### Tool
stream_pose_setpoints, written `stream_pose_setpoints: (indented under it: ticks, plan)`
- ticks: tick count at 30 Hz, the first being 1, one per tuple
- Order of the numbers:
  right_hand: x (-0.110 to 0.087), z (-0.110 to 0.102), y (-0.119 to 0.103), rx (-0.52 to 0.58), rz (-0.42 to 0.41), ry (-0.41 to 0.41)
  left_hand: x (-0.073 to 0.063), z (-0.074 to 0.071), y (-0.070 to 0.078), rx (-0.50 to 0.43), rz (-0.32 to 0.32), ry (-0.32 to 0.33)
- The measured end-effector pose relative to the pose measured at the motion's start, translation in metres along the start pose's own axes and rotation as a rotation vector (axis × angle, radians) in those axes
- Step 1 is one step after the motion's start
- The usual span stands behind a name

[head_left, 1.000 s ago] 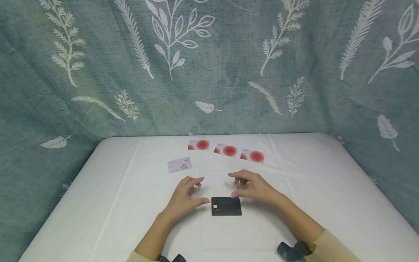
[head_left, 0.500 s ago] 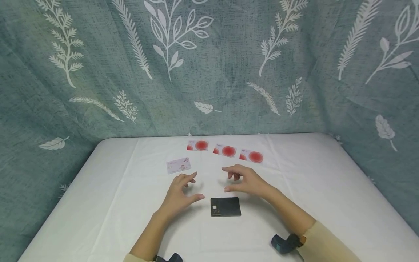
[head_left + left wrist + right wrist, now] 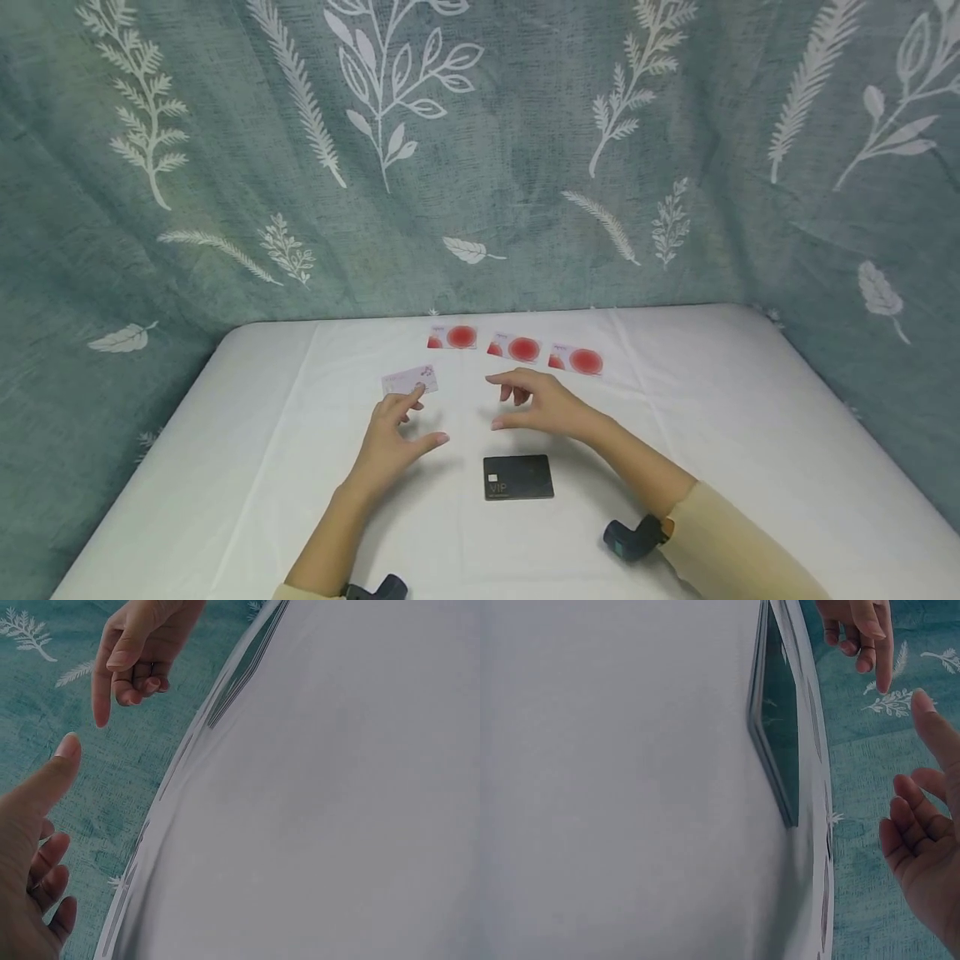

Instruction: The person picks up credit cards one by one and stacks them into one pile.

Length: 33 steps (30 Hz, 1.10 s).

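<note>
Two bare hands above a white table. The left hand is released, thumb spread from the fingers and nothing between them; in the head view its forefinger overlaps the near right part of the pale card, though contact cannot be told. The right hand is likewise free of any load, forefinger extended and thumb apart. The black card lies flat on the table, nearer the person than both hands and apart from them. Three red cards lie in a row near the far edge, beyond the right hand.

Likely faults: a low sweep of the left forefinger could skew the pale card or drag it along the cloth; a careless forward reach of the right hand could knock the red cards out of their row. Cards this thin and flat probably resist pinching, so a fingertip might merely slide them.
</note>
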State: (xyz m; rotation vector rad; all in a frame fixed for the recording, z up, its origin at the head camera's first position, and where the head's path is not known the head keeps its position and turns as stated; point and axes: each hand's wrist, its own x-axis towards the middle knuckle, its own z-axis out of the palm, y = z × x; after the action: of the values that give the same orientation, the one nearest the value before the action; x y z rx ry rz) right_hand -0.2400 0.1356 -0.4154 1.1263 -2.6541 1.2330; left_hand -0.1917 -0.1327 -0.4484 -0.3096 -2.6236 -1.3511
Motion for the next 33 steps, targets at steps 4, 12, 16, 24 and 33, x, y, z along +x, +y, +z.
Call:
stream_pose_setpoints:
  ticks: [4, 12, 16, 24, 33]
  plan:
    - [0.011, 0.002, -0.002, -0.007, 0.006, -0.013, 0.003, -0.006, -0.004, 0.020, -0.014, 0.011]
    - [0.031, 0.001, -0.004, -0.013, 0.053, -0.055, 0.012, -0.021, -0.009, 0.024, -0.064, 0.008]
    - [0.043, 0.000, -0.006, -0.058, 0.050, -0.058, 0.017, -0.030, -0.012, 0.050, -0.075, 0.015]
    - [0.060, 0.007, -0.004, -0.059, 0.070, -0.055, 0.025, -0.043, -0.023, 0.109, -0.081, 0.020]
    - [0.077, 0.015, -0.004, 0.009, 0.135, -0.058, 0.033, -0.047, -0.039, 0.143, -0.104, 0.023]
